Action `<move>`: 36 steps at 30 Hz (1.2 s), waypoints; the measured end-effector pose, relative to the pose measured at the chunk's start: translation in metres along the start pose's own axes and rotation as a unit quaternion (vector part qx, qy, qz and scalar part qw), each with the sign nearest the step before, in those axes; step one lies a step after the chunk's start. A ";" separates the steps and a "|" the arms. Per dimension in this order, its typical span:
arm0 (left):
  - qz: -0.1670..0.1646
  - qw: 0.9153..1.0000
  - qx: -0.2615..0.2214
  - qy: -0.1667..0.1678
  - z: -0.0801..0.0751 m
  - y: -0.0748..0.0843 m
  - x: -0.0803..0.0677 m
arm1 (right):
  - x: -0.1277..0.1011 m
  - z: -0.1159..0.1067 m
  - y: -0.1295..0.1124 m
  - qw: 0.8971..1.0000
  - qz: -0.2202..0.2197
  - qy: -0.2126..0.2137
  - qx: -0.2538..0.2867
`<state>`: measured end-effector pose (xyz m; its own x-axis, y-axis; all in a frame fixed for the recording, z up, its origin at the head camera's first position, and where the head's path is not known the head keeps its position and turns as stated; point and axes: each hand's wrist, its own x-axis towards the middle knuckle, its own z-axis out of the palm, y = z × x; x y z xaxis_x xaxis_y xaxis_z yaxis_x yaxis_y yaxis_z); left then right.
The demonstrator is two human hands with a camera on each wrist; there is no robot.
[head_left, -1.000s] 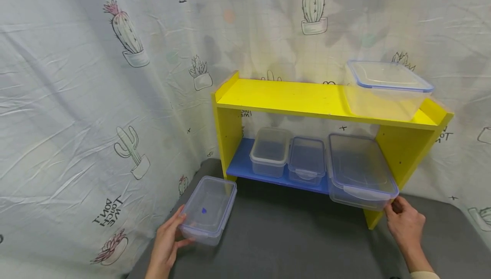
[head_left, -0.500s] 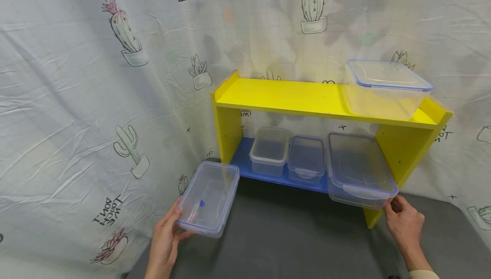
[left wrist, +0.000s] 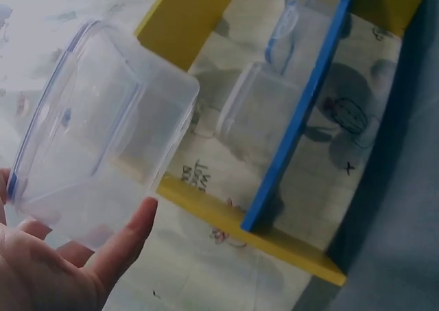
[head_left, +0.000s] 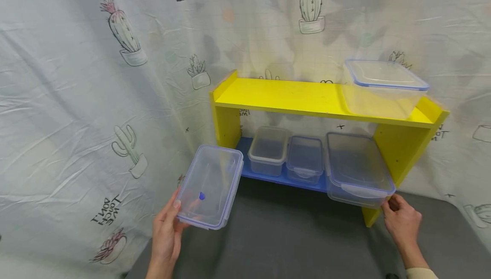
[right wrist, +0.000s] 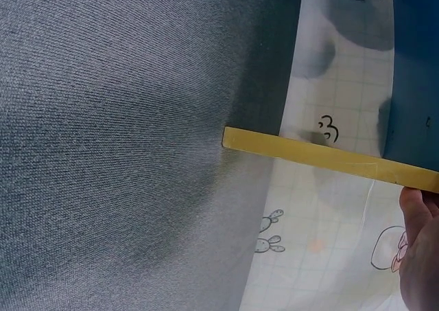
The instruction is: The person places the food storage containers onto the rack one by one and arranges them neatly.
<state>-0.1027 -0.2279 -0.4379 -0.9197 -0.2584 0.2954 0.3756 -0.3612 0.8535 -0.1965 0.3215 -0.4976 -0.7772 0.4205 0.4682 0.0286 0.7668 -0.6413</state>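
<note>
The left hand grasps a lidded clear box in the air, the right hand pinches the large box corner on the blue shelf, so next probably needs a free place.

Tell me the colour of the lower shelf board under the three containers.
Blue, the lower shelf board; the head view shows it best.

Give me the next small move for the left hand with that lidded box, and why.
Probably keep lifting the lidded box up and right toward the yellow top shelf. The left hand holds it off the grey mat, the top shelf's left part is bare, and three containers already fill the blue lower shelf.
</note>
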 end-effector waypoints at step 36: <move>0.162 0.983 -0.088 -0.010 0.096 0.028 0.060 | 0.003 0.000 0.002 1.000 0.011 -0.009 0.014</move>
<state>-0.1583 -0.1676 -0.3557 -0.7495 -0.3692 0.5495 0.6620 -0.4118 0.6263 -0.1992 0.3245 -0.4979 -0.7878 0.4282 0.4428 0.0291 0.7439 -0.6677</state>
